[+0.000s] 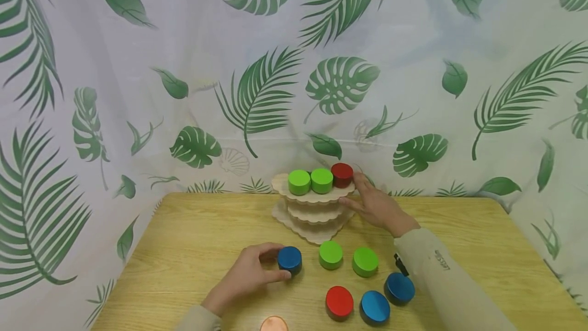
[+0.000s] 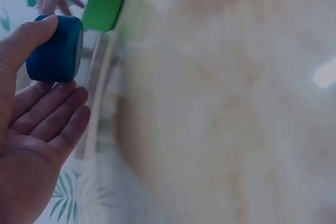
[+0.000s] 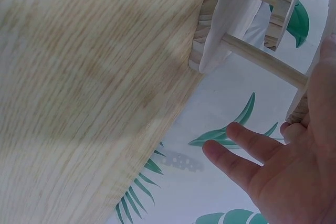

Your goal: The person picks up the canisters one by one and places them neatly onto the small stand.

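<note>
My left hand (image 1: 250,272) pinches a blue round block (image 1: 289,260) between thumb and fingers, low over the table in front of the stand. The left wrist view shows the thumb (image 2: 37,35) on one side of it and the fingertips at its other side. A three-tiered wooden stand (image 1: 317,212) with scalloped tiers holds two green round blocks (image 1: 299,182) and a red one (image 1: 342,175) in a row on top. My right hand (image 1: 378,204) is at the stand's right edge, fingers outstretched beside the red block, thumb at the top tier's rim.
On the table (image 1: 206,229) before the stand lie two green blocks (image 1: 331,255), another red block (image 1: 339,303) and two more blue blocks (image 1: 374,307). An orange round piece (image 1: 274,324) shows at the bottom edge. A leaf-printed cloth (image 1: 257,116) hangs behind the table.
</note>
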`<action>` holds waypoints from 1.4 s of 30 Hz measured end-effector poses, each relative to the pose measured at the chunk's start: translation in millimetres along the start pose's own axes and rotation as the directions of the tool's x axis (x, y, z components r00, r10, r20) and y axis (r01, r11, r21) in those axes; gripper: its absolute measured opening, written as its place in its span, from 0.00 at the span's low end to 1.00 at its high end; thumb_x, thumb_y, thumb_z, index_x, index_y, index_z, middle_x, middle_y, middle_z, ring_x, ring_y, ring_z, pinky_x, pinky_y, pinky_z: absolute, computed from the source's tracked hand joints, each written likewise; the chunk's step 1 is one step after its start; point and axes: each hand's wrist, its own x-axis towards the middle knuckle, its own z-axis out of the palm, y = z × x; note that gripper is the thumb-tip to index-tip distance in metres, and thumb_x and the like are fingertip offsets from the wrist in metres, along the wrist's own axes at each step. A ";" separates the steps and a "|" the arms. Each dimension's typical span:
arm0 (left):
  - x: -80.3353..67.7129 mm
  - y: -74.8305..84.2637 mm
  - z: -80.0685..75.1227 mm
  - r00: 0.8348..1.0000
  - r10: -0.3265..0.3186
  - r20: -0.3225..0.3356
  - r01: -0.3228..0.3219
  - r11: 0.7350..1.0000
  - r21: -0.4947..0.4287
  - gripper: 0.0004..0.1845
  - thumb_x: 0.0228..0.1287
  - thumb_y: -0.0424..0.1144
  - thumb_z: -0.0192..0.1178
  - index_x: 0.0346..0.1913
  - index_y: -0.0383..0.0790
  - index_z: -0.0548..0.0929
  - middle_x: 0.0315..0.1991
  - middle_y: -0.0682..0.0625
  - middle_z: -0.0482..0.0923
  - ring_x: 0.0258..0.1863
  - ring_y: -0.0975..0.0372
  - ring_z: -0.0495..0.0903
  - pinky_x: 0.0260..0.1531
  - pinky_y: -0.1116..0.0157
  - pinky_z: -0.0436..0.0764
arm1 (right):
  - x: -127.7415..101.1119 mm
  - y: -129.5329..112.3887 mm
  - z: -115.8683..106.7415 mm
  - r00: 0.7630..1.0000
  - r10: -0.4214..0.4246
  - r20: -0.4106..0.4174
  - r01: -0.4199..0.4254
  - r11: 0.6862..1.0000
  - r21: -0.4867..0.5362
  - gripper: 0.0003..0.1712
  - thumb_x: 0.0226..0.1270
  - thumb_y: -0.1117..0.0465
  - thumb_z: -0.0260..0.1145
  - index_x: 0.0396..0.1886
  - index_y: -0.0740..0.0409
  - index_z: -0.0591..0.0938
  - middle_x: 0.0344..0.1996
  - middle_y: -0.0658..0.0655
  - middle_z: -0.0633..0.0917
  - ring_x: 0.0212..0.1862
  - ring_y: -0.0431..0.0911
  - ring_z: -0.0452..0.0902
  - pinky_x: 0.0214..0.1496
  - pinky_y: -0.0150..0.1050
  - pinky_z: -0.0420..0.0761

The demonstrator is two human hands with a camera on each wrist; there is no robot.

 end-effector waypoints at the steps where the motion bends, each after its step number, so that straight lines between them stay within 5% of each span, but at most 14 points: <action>1: 1.2 1.3 -3.4 1.000 0.003 -0.014 -0.003 1.000 -0.012 0.31 0.60 0.50 0.79 0.65 0.44 0.84 0.59 0.48 0.87 0.59 0.52 0.86 0.62 0.53 0.85 | 0.2 0.4 0.4 1.000 -0.002 -0.001 0.002 1.000 0.002 0.56 0.82 0.35 0.54 0.85 0.71 0.44 0.84 0.72 0.50 0.75 0.71 0.68 0.78 0.65 0.67; 7: 12.6 13.1 -27.2 0.989 0.042 -0.140 -0.051 0.997 -0.059 0.30 0.61 0.42 0.78 0.66 0.42 0.84 0.57 0.44 0.88 0.58 0.51 0.87 0.62 0.52 0.85 | 0.7 1.6 1.3 1.000 -0.007 -0.011 0.007 1.000 0.003 0.56 0.81 0.34 0.54 0.85 0.71 0.44 0.84 0.72 0.50 0.77 0.70 0.65 0.78 0.64 0.67; 17: 42.0 37.1 -55.6 0.931 0.075 -0.356 -0.084 0.996 -0.009 0.32 0.61 0.38 0.78 0.68 0.39 0.83 0.49 0.41 0.90 0.51 0.50 0.88 0.59 0.44 0.85 | 0.1 2.4 1.6 1.000 -0.004 -0.013 0.004 1.000 0.004 0.56 0.82 0.34 0.54 0.85 0.71 0.45 0.84 0.72 0.50 0.78 0.70 0.63 0.79 0.64 0.66; 35: 76.6 46.7 -60.5 0.902 0.085 -0.423 -0.069 0.996 0.053 0.32 0.62 0.38 0.77 0.68 0.34 0.82 0.47 0.40 0.90 0.50 0.50 0.87 0.57 0.50 0.87 | -0.2 1.1 0.5 1.000 0.014 0.000 -0.014 1.000 0.010 0.57 0.81 0.33 0.54 0.85 0.70 0.44 0.84 0.72 0.51 0.76 0.71 0.66 0.79 0.66 0.66; 42: 86.9 48.6 -62.6 0.907 0.100 -0.408 -0.070 0.994 0.086 0.29 0.64 0.40 0.76 0.67 0.38 0.83 0.48 0.42 0.90 0.50 0.52 0.87 0.56 0.53 0.86 | -0.7 -0.9 0.9 1.000 0.013 -0.009 -0.013 1.000 0.006 0.56 0.82 0.34 0.54 0.85 0.71 0.45 0.84 0.72 0.51 0.75 0.71 0.67 0.78 0.66 0.66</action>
